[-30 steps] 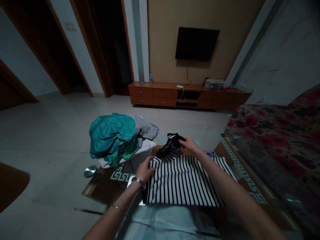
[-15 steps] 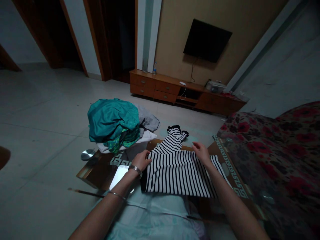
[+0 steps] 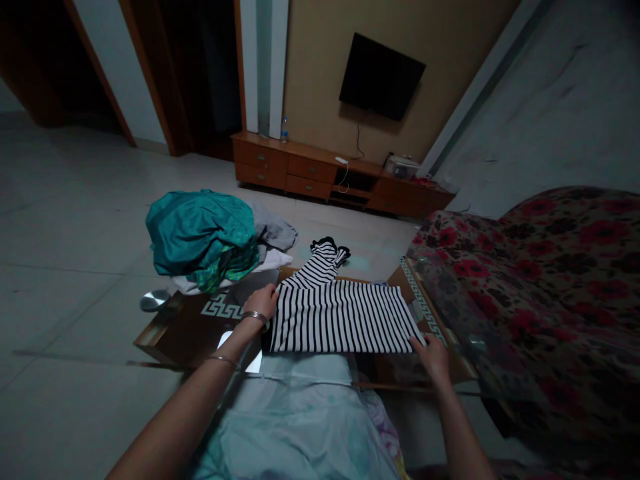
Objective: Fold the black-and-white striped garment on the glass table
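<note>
Left-hand [image 3: 261, 303] and right-hand [image 3: 433, 359] fingers pinch opposite ends of a black-and-white striped cloth garment [image 3: 345, 317] spread across a glass-topped brown desk [image 3: 167, 333]. Behind, a translucent plastic box [image 3: 401, 167], contents indistinct, sits on a low brown wooden drawer cabinet [image 3: 311, 175].

Stacked silvery bangles [image 3: 255, 317] circle the left wrist [image 3: 248, 327]; a thinner bracelet [image 3: 225, 361] rings the left forearm [image 3: 187, 400]. Both forearms are sleeveless.

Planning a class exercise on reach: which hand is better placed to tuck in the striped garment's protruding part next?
Probably the left hand: it touches the striped garment close to where its protruding part begins. The right hand, at the near right corner, is farther away.
</note>
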Tool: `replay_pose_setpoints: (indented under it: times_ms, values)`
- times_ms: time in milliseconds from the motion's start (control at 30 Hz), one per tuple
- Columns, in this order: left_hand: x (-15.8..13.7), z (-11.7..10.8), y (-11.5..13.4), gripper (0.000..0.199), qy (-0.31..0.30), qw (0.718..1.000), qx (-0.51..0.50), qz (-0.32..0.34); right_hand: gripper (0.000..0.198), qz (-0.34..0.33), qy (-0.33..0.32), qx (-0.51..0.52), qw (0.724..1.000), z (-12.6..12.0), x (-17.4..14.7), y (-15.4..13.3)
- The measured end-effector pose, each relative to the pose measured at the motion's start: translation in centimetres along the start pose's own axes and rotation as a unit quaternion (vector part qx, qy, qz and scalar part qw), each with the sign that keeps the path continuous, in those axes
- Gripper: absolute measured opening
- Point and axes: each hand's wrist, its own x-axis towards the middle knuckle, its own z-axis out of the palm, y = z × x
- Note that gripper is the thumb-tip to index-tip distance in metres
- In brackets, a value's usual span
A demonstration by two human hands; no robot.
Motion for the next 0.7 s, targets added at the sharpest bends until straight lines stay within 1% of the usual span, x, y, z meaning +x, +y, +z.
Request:
replay_pose_setpoints:
  times_ms: [100, 200, 267, 333, 433, 533, 600, 633, 700]
  values:
    - [-0.3, 0.2, 0.0, 0.034, 0.015, 1.0, 0.006, 0.0, 0.043, 0.042, 0.01, 0.058, 0.997, 0.0, 0.0, -0.7]
    - [-0.5, 0.3, -0.4, 0.033, 0.029, 1.0, 0.0, 0.002, 0.038, 0.1, -0.014, 0.159, 0.982, -0.4, 0.0, -0.6]
    - [-0.6, 0.2, -0.8, 0.031, 0.033, 0.999, -0.015, 0.003, 0.036, 0.115, -0.02, 0.203, 0.972, -0.8, -0.2, -0.4]
    - [-0.8, -0.1, -1.2, 0.031, 0.032, 0.999, -0.042, 0.0, 0.04, 0.108, -0.022, 0.231, 0.967, -1.1, -0.5, -0.4]
    - [-1.7, -0.7, -1.9, 0.041, 0.023, 0.996, -0.087, -0.008, 0.053, 0.097, -0.033, 0.275, 0.956, -1.3, -0.9, -0.4]
    - [-4.1, -0.9, -2.5, 0.05, -0.019, 0.989, -0.149, -0.014, 0.065, 0.1, -0.034, 0.3, 0.948, -0.9, -1.1, -0.2]
    - [-6.1, -0.6, -2.7, 0.052, -0.052, 0.98, -0.193, -0.006, 0.069, 0.097, -0.036, 0.287, 0.952, -0.4, -1.1, 0.1]
    - [-7.0, -0.4, -2.8, 0.053, -0.055, 0.978, -0.204, 0.001, 0.07, 0.088, -0.034, 0.274, 0.957, -0.2, -1.0, 0.4]
    - [-8.5, 0.1, -2.8, 0.053, -0.024, 0.981, -0.19, 0.009, 0.068, 0.07, -0.021, 0.246, 0.967, 0.1, -1.0, 0.8]
